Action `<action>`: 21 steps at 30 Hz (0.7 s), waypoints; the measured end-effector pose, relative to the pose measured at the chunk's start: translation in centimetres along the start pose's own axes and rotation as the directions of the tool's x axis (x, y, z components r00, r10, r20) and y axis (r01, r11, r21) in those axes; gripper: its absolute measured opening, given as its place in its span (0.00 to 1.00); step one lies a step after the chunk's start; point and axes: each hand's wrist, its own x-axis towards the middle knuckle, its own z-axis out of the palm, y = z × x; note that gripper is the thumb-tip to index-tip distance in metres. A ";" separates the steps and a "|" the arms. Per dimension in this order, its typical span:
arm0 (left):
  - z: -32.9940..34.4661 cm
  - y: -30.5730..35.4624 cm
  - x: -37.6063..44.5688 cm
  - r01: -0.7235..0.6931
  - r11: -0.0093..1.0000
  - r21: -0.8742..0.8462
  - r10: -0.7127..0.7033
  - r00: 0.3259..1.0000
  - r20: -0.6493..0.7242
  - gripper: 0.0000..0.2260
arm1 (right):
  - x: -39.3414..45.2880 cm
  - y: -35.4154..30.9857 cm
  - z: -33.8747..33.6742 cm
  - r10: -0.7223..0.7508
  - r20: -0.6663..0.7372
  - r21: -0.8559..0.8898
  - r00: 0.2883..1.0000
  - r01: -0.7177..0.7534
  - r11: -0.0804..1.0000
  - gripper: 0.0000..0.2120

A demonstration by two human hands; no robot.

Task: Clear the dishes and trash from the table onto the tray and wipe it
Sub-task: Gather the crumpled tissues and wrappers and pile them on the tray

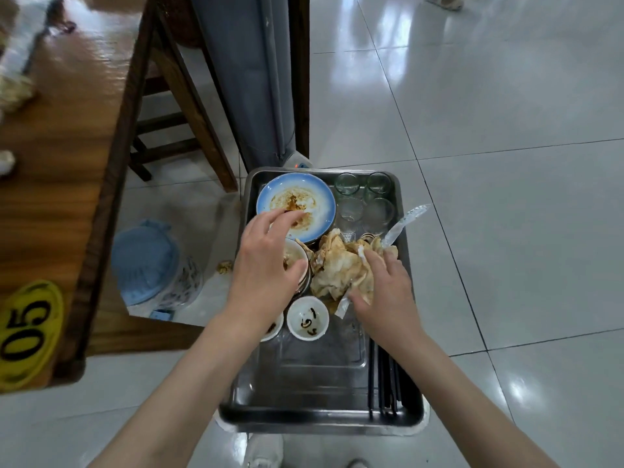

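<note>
A steel tray (304, 376) stands below me, beside the wooden table (60, 170). On it lie a dirty blue plate (314, 197), several glasses (366, 204), stacked bowls (299, 261), a small white dish (308, 319), black chopsticks (385, 383) and a heap of stained napkins (337, 268) with plastic wrappers (407, 219). My left hand (266, 261) hovers over the stacked bowls, thumb against the rim, fingers spread and reaching toward the plate. My right hand (385, 288) presses down on the napkin heap with fingers spread.
The table at left carries a yellow "05" tag (27, 332) and blurred scraps of trash (17, 89) near its far edge. A blue-lidded bin (148, 261) sits on the floor between table and tray. A wooden stool (175, 106) and a grey post (250, 79) stand beyond.
</note>
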 end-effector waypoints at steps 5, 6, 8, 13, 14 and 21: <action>-5.5 1.8 -1.1 -0.003 0.999 0.050 0.004 1.000 -0.020 0.30 | -3.5 -3.0 -4.8 -0.146 0.061 0.037 0.987 0.143 0.989 0.37; -6.9 2.2 -1.4 -0.001 0.998 0.061 0.003 1.000 -0.027 0.30 | -4.1 -3.7 -5.9 -0.173 0.068 0.022 0.983 0.172 0.985 0.38; -9.5 3.0 -2.4 0.010 0.997 0.081 -0.006 0.999 -0.045 0.30 | -5.4 -5.3 -8.3 -0.222 0.072 0.004 0.972 0.222 0.975 0.38; -15.4 5.4 -5.3 0.055 0.995 0.086 -0.045 0.992 -0.115 0.30 | -7.9 -9.4 -13.6 -0.312 0.055 -0.011 0.948 0.313 0.950 0.39; -16.5 5.9 -6.1 0.063 0.995 0.082 -0.052 0.991 -0.127 0.31 | -8.5 -10.2 -14.5 -0.338 0.051 -0.015 0.940 0.339 0.941 0.39; -23.3 8.0 -11.0 0.147 0.989 0.036 -0.133 0.956 -0.261 0.31 | -14.3 -15.9 -17.8 -0.547 0.051 -0.081 0.836 0.549 0.832 0.41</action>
